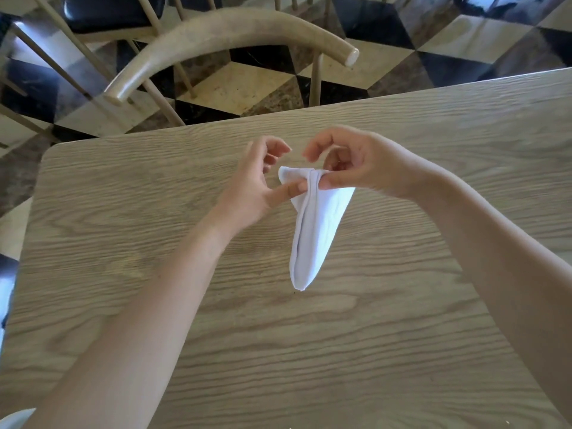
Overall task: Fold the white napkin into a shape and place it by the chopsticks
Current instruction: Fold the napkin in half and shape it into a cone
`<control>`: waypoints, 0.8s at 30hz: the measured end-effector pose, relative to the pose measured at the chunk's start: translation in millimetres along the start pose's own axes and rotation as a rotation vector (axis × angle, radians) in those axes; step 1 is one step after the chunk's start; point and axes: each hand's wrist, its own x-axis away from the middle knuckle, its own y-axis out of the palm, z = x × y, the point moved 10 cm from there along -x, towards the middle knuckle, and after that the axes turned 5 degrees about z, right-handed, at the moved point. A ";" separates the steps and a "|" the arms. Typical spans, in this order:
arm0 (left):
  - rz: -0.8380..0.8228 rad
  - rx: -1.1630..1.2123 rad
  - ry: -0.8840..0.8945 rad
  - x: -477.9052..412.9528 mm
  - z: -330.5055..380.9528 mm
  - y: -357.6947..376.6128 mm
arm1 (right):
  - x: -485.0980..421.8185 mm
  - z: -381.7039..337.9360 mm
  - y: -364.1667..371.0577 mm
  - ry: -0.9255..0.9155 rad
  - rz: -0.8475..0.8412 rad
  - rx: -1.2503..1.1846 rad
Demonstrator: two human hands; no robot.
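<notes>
White napkin (312, 230) already folded into narrow tapered cone, held up above wood-grain counter (123, 212), point hanging toward near side. Left hand (257, 181) pinches wide top edge at seam with thumb and fingertip, other fingers curled loose. Right hand (349, 164) pinches same top edge from right side. Folding seems well along, shape not yet finished or set down. Chopsticks not in view, so placing step remains. Chair (216, 35) beyond far counter edge.

Bare wood shows all round on the pale wood-grain table (402, 335) — room to pass. The white folded napkin (315, 230) hangs in the middle — a curved tan chair back (216, 32) stands beyond.
</notes>
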 end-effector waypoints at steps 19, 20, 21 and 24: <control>-0.271 0.543 -0.531 87.7 -43.3 39.4 | -15.6 29.9 8.3 0.122 0.077 0.477; -0.249 0.491 -0.550 92.6 -48.6 37.0 | -16.1 41.3 10.6 0.145 0.092 0.474; -0.225 0.450 -0.553 97.0 -51.9 33.3 | -16.0 50.2 12.2 0.162 0.115 0.474; -0.125 0.283 -0.455 103.3 -54.7 18.5 | -14.9 61.3 15.9 0.185 0.162 0.478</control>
